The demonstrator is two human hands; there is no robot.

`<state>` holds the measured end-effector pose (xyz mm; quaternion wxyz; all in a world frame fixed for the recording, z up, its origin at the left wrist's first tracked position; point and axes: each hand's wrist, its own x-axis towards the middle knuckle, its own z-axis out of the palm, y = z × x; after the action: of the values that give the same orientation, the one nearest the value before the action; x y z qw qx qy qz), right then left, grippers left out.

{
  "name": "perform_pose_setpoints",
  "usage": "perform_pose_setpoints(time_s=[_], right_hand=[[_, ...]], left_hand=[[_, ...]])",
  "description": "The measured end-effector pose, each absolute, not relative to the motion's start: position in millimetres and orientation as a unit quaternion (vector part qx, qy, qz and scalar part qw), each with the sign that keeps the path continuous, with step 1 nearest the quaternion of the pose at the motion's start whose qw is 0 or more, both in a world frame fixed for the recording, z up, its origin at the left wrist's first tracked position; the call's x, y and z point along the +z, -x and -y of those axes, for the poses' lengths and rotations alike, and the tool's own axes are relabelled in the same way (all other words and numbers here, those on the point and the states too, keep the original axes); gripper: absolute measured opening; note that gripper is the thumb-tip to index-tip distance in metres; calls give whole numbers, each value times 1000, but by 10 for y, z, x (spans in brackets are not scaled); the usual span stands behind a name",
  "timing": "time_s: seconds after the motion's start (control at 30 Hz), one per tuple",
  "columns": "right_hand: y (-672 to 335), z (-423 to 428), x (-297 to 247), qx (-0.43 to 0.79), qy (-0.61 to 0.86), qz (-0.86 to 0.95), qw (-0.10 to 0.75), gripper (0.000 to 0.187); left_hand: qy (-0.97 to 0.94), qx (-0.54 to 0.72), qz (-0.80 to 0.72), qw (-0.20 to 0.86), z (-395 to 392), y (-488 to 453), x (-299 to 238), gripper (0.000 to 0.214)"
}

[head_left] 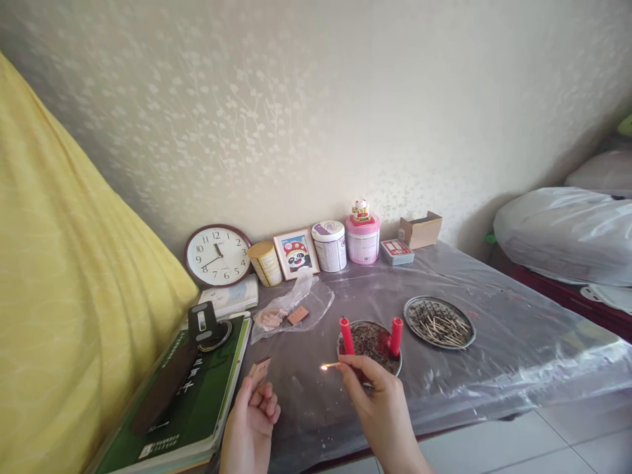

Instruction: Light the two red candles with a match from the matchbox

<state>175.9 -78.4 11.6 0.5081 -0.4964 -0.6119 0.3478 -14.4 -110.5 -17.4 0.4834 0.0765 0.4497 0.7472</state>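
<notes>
My right hand (376, 388) pinches a lit match (330, 365); its small flame burns at the left tip, just left of a red candle (347, 335). A second red candle (396, 336) stands on the same round metal plate (371, 342), which lies right behind my right hand. My left hand (257, 411) is closed on a small matchbox (259, 370), held upright near the table's front edge. A second metal plate (439, 321) further right carries several used matches.
The table (494, 355) has a clear plastic cover. A plastic bag (291, 308) with matchboxes lies behind my left hand. Green books (192, 395) lie at left. A wall clock (218, 255), tins, a picture frame and boxes line the wall. A yellow curtain hangs left.
</notes>
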Motion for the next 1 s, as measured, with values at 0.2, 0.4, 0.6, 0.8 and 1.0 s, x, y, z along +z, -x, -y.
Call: perform_pose_setpoints(time_s=[0.2,0.4,0.6,0.8,1.0], right_hand=[[-1763,770,199,401,489,557,538,22],[-1810,738,379,461,447,469,606,23],[-1905,655,555,427,461,410,661,26],[-1962,584,553,418,467,389,675,27],[-1926,531,558,443,471,380,661,27]], left_hand=[[-75,745,-452,485,1111,158,-183,28],[-69,744,-455,485,1109,154,-170,27],[-77,748,-454,478,1118,149,-134,26],[-76,750,-448,481,1107,152,-143,27],[-67,743,-455,486,1105,167,-162,25]])
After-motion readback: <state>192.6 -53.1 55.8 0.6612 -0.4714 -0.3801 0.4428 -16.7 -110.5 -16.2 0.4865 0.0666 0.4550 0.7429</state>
